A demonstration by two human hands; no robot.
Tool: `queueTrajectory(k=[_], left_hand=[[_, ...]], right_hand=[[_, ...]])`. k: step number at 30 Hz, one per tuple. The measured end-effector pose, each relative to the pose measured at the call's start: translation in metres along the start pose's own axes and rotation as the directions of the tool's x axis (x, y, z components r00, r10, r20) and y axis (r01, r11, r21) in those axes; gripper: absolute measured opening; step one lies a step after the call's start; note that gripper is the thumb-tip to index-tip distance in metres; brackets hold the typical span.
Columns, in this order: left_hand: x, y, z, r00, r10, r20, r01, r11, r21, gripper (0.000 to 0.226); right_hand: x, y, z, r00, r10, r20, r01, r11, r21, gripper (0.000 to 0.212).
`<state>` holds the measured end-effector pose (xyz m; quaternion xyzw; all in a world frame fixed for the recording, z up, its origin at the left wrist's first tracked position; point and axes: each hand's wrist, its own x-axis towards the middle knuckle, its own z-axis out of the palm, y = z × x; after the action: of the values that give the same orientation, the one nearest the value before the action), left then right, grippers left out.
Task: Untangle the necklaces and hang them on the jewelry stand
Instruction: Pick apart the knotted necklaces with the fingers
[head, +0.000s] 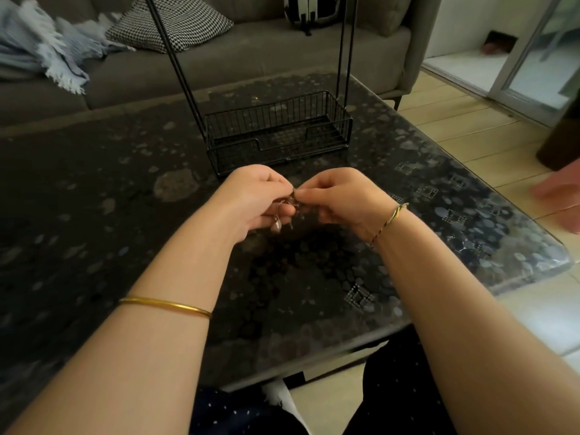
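Observation:
Both hands meet above the dark glass table (94, 189), just in front of the jewelry stand. My left hand (255, 199) and my right hand (340, 196) each pinch a small tangle of thin necklaces (288, 203) between thumb and fingers. A pale pendant (276, 227) dangles from the tangle below my left fingers. The black wire jewelry stand (277, 133) has a basket base and tall uprights that run out of the top of the view; its hanging bar is not visible.
A grey sofa (251, 54) with a patterned cushion (171, 22) and a blue fringed throw (47, 42) stands behind the table. The table's right edge (533, 240) borders a light tiled floor. Another person's hand (561, 189) shows at the far right.

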<state>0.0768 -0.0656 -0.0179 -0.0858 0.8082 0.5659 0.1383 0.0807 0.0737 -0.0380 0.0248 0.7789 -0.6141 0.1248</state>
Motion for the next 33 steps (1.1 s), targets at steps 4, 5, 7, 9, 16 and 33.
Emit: queueTrajectory(k=[4, 5, 7, 9, 16, 33], left_hand=[[-0.0006, -0.0009, -0.0025, 1.000, 0.014, 0.027, -0.013, 0.999, -0.031, 0.010], [-0.0004, -0.0007, -0.0025, 0.999, 0.016, 0.035, -0.015, 0.999, -0.033, 0.012], [0.0000, -0.0006, -0.0022, 0.999, 0.013, 0.041, -0.013, 1.000, -0.012, 0.014], [0.0002, -0.0003, -0.0023, 0.999, 0.009, 0.031, -0.010, 1.000, 0.027, 0.015], [0.0004, 0.0022, 0.0022, 0.999, 0.002, 0.036, -0.003, 1.000, 0.028, 0.014], [0.0032, 0.0015, -0.0003, 0.999, -0.008, -0.044, 0.005, 0.998, -0.070, 0.011]], right_hand=[[0.0006, 0.0004, -0.0057, 0.988, -0.052, -0.145, 0.050, 0.999, -0.018, 0.010], [0.0013, 0.0011, -0.0060, 0.984, -0.055, -0.167, 0.055, 0.998, -0.007, 0.011], [0.0023, 0.0023, -0.0052, 0.975, -0.065, -0.214, 0.063, 0.998, -0.020, 0.012], [0.0028, 0.0027, -0.0045, 0.965, -0.082, -0.248, 0.077, 0.997, -0.031, 0.011], [0.0039, 0.0024, -0.0047, 0.977, -0.043, -0.211, 0.056, 0.997, 0.055, 0.015], [0.0020, -0.0014, 0.0007, 0.998, 0.024, 0.065, -0.038, 0.977, 0.212, 0.011]])
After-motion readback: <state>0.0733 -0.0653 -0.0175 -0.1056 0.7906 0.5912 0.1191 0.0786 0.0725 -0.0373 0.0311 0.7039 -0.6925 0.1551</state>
